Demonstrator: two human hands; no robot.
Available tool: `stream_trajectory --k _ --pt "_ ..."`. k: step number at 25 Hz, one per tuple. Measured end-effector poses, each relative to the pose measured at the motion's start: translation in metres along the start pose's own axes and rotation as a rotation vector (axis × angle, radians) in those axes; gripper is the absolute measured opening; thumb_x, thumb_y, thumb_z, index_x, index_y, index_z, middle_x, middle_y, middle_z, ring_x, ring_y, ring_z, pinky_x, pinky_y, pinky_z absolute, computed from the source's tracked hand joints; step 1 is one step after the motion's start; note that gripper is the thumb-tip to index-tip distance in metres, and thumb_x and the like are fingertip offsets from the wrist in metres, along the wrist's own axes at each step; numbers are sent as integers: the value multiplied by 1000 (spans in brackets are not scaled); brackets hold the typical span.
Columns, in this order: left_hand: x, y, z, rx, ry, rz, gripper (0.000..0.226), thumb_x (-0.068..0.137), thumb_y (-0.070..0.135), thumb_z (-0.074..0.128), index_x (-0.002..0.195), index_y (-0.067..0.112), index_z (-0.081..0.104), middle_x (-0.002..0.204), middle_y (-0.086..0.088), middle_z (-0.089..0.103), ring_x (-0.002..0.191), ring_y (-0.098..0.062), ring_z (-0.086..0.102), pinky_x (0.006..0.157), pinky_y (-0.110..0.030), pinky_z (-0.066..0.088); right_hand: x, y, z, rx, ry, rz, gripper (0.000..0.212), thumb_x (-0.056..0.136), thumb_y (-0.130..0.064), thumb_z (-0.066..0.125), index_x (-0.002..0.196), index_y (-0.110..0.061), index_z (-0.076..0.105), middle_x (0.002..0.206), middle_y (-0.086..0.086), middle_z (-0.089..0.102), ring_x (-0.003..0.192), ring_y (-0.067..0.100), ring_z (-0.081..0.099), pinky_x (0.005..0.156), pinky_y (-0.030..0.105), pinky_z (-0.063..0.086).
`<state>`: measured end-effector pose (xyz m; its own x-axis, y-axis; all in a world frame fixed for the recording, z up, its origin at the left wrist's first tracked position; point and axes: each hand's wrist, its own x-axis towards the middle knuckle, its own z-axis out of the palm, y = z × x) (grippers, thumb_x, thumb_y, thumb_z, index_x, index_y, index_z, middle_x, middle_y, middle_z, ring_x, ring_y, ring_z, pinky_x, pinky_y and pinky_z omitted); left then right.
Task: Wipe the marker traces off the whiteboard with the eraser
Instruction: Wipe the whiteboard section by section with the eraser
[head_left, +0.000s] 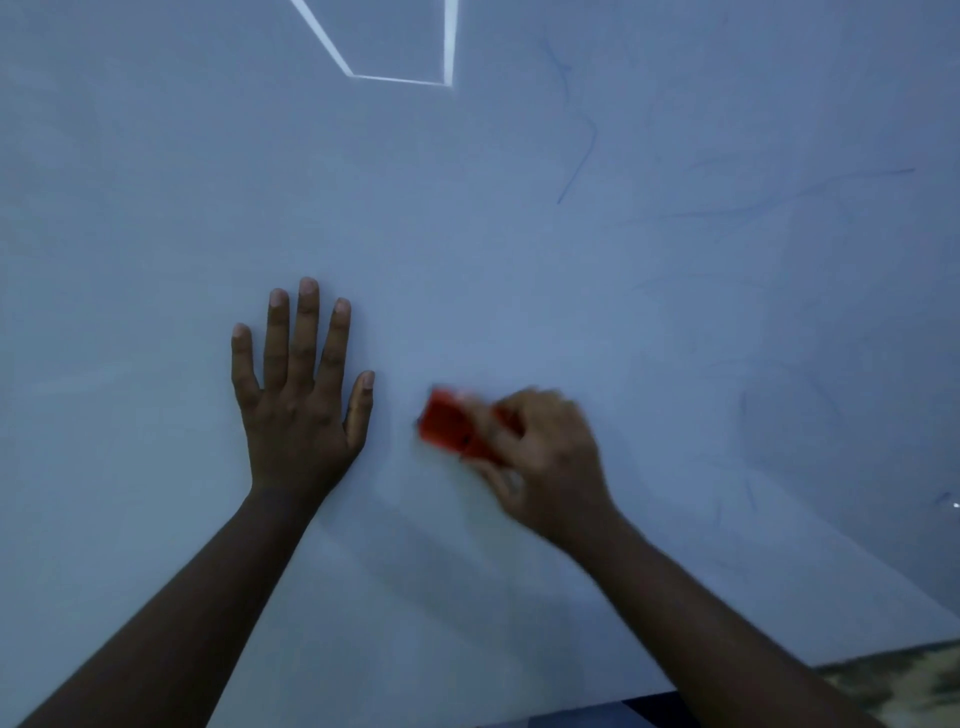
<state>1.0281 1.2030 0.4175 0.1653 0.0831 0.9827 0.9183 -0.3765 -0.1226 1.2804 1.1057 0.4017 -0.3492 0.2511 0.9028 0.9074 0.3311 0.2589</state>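
1. The whiteboard (156, 182) filled nearly the whole view; only at the lower right corner did its edge give way to a mottled surface (904, 686).
2. The left hand (301, 395) lay flat on the board with fingers straight and spread, its grip released, holding nothing. By appearance it steadied the board.
3. The right hand (545, 462) grasped the red eraser (452, 423), fingers curled over its rear part while the front end projected toward the left hand. Eraser and hand were blurred, which suggests a stroke in progress.
4. The eraser sat on the board's lower middle, near the left thumb but apart from it.
5. Marker traces (576, 171) remained as faint blue lines on the right half: a thin bent stroke at upper right, long slanting streaks (779, 202) beside it, and short marks (748, 493) lower down near the right edge.
6. The area around both hands and the whole left half showed no traces.
7. A bright angular reflection (400, 78) lay at the top centre; it was light, not ink.
8. Step in hand, as judged: wiping, with the task partly done.
9. The next move would call for carrying the eraser rightward and upward, pad flat and pressed, over the remaining blue lines, with the left hand bracing.
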Motion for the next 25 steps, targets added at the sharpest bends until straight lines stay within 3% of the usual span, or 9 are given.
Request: stream_trajectory --k 5,8,10,12,15,18,21,25 --pt "-1 1 2 6 8 -4 67 113 38 42 170 12 20 177 -15 15 165 -33 8 132 -58 7 29 104 -57 -66 286 486 63 87 -37 76 144 -17 60 101 11 53 92 31 53 78 38 46" --pt "0 3 1 6 6 -5 66 113 38 41 170 12 20 177 -15 14 165 -34 9 132 -59 7 46 125 -73 3 407 755 62 86 -43 75 141 -17 63 100 5 46 92 28 55 80 35 50" --pt "1 3 0 4 7 -10 65 113 38 40 170 13 22 177 -15 16 165 -33 11 131 -59 8 57 100 -60 -8 360 694 55 83 -41 75 129 -11 69 95 10 50 88 33 54 77 44 50" --pt "4 7 -2 -37 31 -45 62 112 35 44 168 13 30 175 -15 24 164 -33 17 129 -59 13 57 51 -37 24 197 426 49 80 -39 77 121 -11 71 94 12 54 86 33 53 73 46 47" --pt "35 15 -12 -124 119 -137 48 109 26 50 156 17 46 160 -16 45 149 -35 39 115 -57 27 48 -3 -15 -4 -3 94 64 81 -45 78 138 -19 63 99 9 56 87 29 52 71 42 44" --pt "105 2 -23 -133 181 -176 48 109 29 50 155 18 44 158 -15 46 148 -34 42 112 -54 28 66 11 -20 -50 18 -53 64 90 -51 72 143 -18 60 97 10 56 84 28 51 68 41 42" --pt "162 -16 -23 -46 179 -84 55 112 37 44 162 18 38 170 -13 34 159 -31 29 120 -55 24 100 59 -39 -119 165 -19 60 94 -48 67 143 -13 61 93 13 56 82 32 51 67 41 43" --pt "172 -18 -14 -22 184 -67 57 114 39 40 166 19 33 175 -9 26 163 -26 21 126 -57 18 109 140 -68 -238 383 303 63 93 -44 67 146 -11 57 95 14 51 87 32 49 67 40 44"
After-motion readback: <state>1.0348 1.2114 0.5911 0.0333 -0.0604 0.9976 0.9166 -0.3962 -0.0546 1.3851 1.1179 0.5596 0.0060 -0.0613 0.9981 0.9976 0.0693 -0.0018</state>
